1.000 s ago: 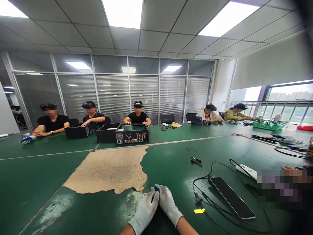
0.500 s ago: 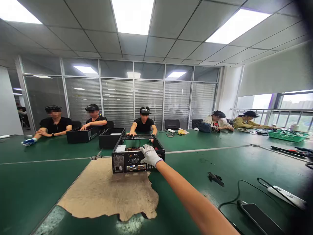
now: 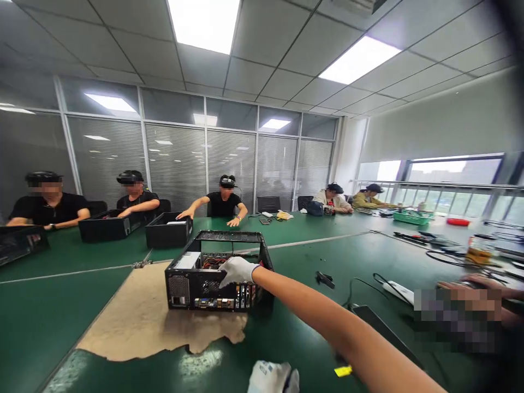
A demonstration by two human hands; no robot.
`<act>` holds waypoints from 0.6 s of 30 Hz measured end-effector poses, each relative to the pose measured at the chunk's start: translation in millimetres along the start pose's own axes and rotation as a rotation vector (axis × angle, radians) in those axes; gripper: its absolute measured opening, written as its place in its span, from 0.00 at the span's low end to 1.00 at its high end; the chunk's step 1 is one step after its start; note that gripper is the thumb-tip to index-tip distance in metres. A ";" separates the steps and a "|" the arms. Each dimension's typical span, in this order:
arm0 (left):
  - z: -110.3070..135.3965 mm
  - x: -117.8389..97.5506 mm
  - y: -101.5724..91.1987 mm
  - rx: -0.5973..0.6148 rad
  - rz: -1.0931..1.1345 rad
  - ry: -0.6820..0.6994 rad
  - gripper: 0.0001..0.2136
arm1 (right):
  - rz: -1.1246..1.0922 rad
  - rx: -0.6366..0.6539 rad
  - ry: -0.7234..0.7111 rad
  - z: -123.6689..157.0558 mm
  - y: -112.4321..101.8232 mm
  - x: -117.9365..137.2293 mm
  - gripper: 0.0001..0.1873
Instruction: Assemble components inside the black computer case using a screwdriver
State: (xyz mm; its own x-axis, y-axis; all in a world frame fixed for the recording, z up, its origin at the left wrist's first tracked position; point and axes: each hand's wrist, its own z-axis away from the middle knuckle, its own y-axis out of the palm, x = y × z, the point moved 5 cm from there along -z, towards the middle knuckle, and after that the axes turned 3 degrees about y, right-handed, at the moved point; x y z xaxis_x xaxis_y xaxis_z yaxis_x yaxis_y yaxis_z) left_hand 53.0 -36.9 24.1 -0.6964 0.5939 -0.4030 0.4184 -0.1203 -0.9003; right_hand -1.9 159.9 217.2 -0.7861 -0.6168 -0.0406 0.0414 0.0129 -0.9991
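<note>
My right hand (image 3: 236,271), in a white glove, grips the near top edge of an open black computer case (image 3: 192,286). The case sits on the green table (image 3: 286,338), partly over a worn tan patch (image 3: 135,322), with its rear port panel facing me. My left hand (image 3: 273,377), also gloved, rests low at the bottom edge of the view and holds nothing I can see; its fingers look curled. A person across the table has both hands flat on the table behind the case.
Other black cases (image 3: 167,232) stand at the far left with several seated people behind them. A phone (image 3: 380,327), cables, a white power strip (image 3: 399,292) and a small black tool (image 3: 325,279) lie to the right. Another person's hand (image 3: 470,284) rests at right.
My right hand left my left hand, reached out and took the case's edge. The case has slid toward me onto the tan patch. The person opposite let go of it.
</note>
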 end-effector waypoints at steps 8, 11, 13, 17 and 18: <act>68.0 -68.1 -54.1 -0.115 -0.068 0.304 0.21 | -0.283 -0.087 -0.184 195.3 11.1 27.5 0.20; 76.7 -78.9 -97.8 -0.161 -0.095 0.248 0.24 | -0.442 0.022 -0.170 225.6 18.0 15.9 0.19; 61.9 -73.1 -145.0 -0.206 -0.170 0.156 0.25 | -0.407 0.093 -0.138 216.7 19.7 5.2 0.18; 3.4 -28.1 -219.7 -0.024 -0.432 -0.124 0.19 | -0.183 0.017 -0.022 163.8 19.1 -8.8 0.16; -9.1 -16.6 -228.0 0.013 -0.451 -0.151 0.16 | -0.153 0.001 0.004 151.3 21.5 -8.6 0.18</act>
State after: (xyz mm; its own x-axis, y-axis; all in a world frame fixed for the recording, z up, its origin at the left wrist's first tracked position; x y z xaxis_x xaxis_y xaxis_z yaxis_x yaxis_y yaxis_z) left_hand -25.5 -12.1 237.6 -0.8843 0.4668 0.0096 0.0486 0.1124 -0.9925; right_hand 99.1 46.4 198.4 -0.7854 -0.6087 0.1123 -0.0787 -0.0818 -0.9935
